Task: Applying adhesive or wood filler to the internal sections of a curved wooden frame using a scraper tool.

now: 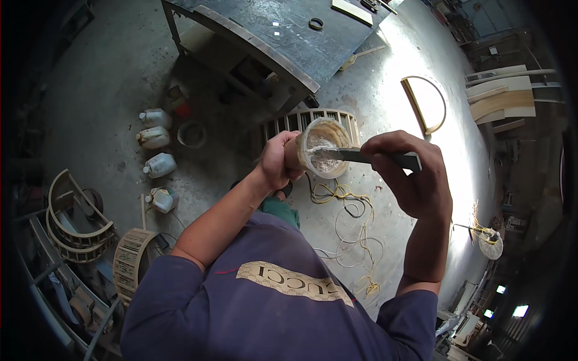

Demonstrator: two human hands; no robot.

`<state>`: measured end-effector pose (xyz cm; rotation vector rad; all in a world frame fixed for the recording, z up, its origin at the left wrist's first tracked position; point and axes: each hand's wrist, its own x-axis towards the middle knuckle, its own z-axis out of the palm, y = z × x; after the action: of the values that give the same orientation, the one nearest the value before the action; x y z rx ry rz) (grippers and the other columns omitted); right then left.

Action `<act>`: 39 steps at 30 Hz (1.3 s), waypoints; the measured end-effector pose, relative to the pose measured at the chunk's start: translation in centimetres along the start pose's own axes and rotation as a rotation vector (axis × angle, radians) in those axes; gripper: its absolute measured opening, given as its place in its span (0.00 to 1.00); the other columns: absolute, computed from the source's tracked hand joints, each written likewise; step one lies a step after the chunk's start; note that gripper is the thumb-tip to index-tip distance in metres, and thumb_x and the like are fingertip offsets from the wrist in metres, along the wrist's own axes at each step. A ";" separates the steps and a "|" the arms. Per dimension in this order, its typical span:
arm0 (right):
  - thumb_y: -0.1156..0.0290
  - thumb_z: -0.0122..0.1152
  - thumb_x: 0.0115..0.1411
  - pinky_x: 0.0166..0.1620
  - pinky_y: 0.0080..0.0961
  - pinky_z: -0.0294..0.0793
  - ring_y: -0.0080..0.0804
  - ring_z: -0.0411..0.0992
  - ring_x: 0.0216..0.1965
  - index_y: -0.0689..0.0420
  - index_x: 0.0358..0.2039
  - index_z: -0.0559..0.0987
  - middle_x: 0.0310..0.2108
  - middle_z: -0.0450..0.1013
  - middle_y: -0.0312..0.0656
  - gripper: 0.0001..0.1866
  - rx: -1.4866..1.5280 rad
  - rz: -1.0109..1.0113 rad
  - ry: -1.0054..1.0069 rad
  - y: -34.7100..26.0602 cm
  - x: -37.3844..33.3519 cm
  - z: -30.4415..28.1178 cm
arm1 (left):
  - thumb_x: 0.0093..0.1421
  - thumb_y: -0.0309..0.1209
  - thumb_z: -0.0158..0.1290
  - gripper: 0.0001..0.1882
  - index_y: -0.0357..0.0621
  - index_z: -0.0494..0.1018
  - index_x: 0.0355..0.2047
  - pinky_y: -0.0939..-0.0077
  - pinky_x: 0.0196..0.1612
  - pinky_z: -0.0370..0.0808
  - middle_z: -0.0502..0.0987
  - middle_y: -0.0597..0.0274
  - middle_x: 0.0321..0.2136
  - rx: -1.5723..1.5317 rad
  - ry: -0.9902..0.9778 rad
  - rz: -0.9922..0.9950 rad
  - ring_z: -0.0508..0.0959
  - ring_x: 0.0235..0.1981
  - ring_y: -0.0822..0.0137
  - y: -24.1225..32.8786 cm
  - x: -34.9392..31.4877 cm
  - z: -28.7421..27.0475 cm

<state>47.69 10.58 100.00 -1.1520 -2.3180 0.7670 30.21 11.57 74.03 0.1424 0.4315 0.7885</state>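
Two hands busy, both raised above the concrete floor. Left hand wrapped around a round tub, tilted so its mouth faces the camera; translucent tan wall, smeared rim, pale grey-white paste caked inside. Right hand clenched around the handle of a putty knife, flat metal blade reaching into the tub mouth, tip in the paste. Below on the floor: yellow and white cables, four white jugs off left.
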 end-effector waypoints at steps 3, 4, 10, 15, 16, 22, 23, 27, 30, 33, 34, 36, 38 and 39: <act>0.79 0.69 0.60 0.38 0.31 0.82 0.36 0.82 0.36 0.60 0.45 0.82 0.36 0.81 0.44 0.12 -0.041 -0.102 -0.088 -1.1 0.6 -1.8 | 0.68 0.44 0.38 0.18 0.50 0.74 0.34 0.77 0.10 0.58 0.76 0.65 0.21 0.052 -0.012 -0.047 0.67 0.11 0.70 0.4 -0.6 0.9; 0.79 0.69 0.59 0.38 0.31 0.82 0.37 0.82 0.36 0.60 0.45 0.82 0.35 0.81 0.43 0.13 -0.057 -0.119 -0.179 -1.9 0.9 -2.5 | 0.68 0.44 0.38 0.18 0.50 0.74 0.34 0.77 0.10 0.58 0.76 0.65 0.21 0.055 -0.011 -0.050 0.67 0.11 0.70 0.1 -0.4 0.4; 0.73 0.73 0.56 0.31 0.31 0.77 0.36 0.80 0.30 0.59 0.45 0.85 0.30 0.80 0.43 0.15 -0.157 -0.330 -0.385 -2.6 2.2 -3.5 | 0.69 0.44 0.35 0.21 0.49 0.76 0.34 0.79 0.10 0.57 0.76 0.66 0.20 0.033 0.057 -0.152 0.66 0.10 0.71 -0.1 -1.0 0.2; 0.73 0.73 0.56 0.31 0.31 0.77 0.35 0.80 0.31 0.56 0.45 0.86 0.29 0.80 0.42 0.15 -0.206 -0.383 -0.438 -2.3 2.7 -4.1 | 0.69 0.44 0.33 0.23 0.46 0.77 0.35 0.78 0.09 0.57 0.76 0.64 0.19 0.121 0.006 -0.234 0.62 0.08 0.71 -0.4 -2.1 0.2; 0.74 0.73 0.57 0.31 0.32 0.77 0.36 0.80 0.31 0.57 0.44 0.86 0.30 0.79 0.42 0.14 -0.219 -0.349 -0.457 -2.3 2.7 -4.1 | 0.69 0.44 0.33 0.23 0.46 0.77 0.35 0.78 0.09 0.57 0.76 0.64 0.19 0.119 0.008 -0.233 0.62 0.08 0.71 -0.6 -2.0 -0.5; 0.80 0.69 0.60 0.32 0.33 0.78 0.34 0.80 0.33 0.59 0.44 0.85 0.31 0.80 0.42 0.11 -0.057 -0.186 -0.372 0.7 0.8 -2.4 | 0.74 0.44 0.32 0.28 0.38 0.65 0.65 0.34 0.38 0.85 0.76 0.39 0.54 0.067 -0.166 -0.230 0.82 0.48 0.41 -1.4 -1.2 -2.7; 0.81 0.67 0.61 0.33 0.33 0.79 0.32 0.80 0.33 0.61 0.44 0.84 0.32 0.80 0.42 0.10 0.004 -0.121 -0.317 1.5 0.2 -2.1 | 0.71 0.44 0.34 0.22 0.41 0.71 0.50 0.56 0.23 0.72 0.76 0.52 0.37 0.044 -0.118 -0.195 0.75 0.29 0.56 -1.4 -1.6 -1.4; 0.79 0.65 0.63 0.31 0.24 0.76 0.27 0.80 0.29 0.62 0.41 0.83 0.31 0.81 0.43 0.06 -0.008 -0.001 -0.191 3.0 -1.3 -0.2 | 0.67 0.44 0.37 0.20 0.45 0.76 0.37 0.79 0.09 0.60 0.76 0.65 0.22 -0.043 0.001 -0.042 0.68 0.11 0.72 -2.1 -1.2 -1.0; 0.74 0.60 0.68 0.28 0.20 0.73 0.21 0.75 0.24 0.62 0.40 0.83 0.23 0.78 0.38 0.06 0.091 0.159 -0.125 4.2 -2.8 1.4 | 0.67 0.43 0.39 0.18 0.46 0.75 0.38 0.80 0.10 0.59 0.77 0.67 0.23 -0.064 0.043 0.018 0.69 0.12 0.73 -3.1 -1.2 -0.5; 0.72 0.58 0.69 0.27 0.18 0.70 0.18 0.73 0.23 0.63 0.39 0.83 0.22 0.76 0.36 0.09 0.217 0.276 -0.005 4.9 -4.3 3.3 | 0.66 0.43 0.40 0.16 0.48 0.74 0.38 0.79 0.11 0.60 0.76 0.66 0.23 -0.029 0.075 0.027 0.69 0.13 0.72 -2.9 -1.7 0.1; 0.71 0.56 0.70 0.26 0.16 0.69 0.16 0.71 0.22 0.63 0.39 0.83 0.22 0.76 0.35 0.10 0.302 0.329 0.082 5.0 -4.7 3.9 | 0.66 0.43 0.40 0.16 0.48 0.74 0.38 0.79 0.11 0.60 0.76 0.66 0.23 -0.023 0.075 0.019 0.69 0.13 0.72 -3.1 -1.6 -0.1; 0.70 0.56 0.69 0.25 0.15 0.67 0.15 0.70 0.22 0.63 0.38 0.83 0.21 0.75 0.34 0.11 0.376 0.387 0.150 5.2 -5.5 4.9 | 0.65 0.42 0.42 0.14 0.49 0.73 0.36 0.78 0.11 0.60 0.75 0.65 0.23 -0.050 0.175 0.070 0.70 0.14 0.71 -3.8 -1.3 -0.8; 0.70 0.56 0.68 0.23 0.15 0.64 0.15 0.67 0.19 0.63 0.36 0.82 0.21 0.74 0.35 0.11 0.526 0.448 0.265 5.9 -6.1 6.0 | 0.65 0.42 0.42 0.13 0.49 0.72 0.35 0.77 0.11 0.61 0.75 0.64 0.23 -0.044 0.191 0.091 0.70 0.14 0.71 -4.2 -1.0 -0.9; 0.70 0.56 0.68 0.23 0.15 0.64 0.15 0.67 0.19 0.63 0.36 0.82 0.21 0.74 0.35 0.11 0.531 0.451 0.273 6.2 -6.3 6.5 | 0.65 0.41 0.42 0.13 0.49 0.72 0.35 0.77 0.12 0.61 0.75 0.63 0.23 -0.042 0.204 0.115 0.70 0.15 0.70 -4.2 -0.9 -0.8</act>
<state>50.91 6.67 90.24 -1.4221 -1.5111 1.2051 32.08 7.91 72.45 0.0478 0.6029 0.9290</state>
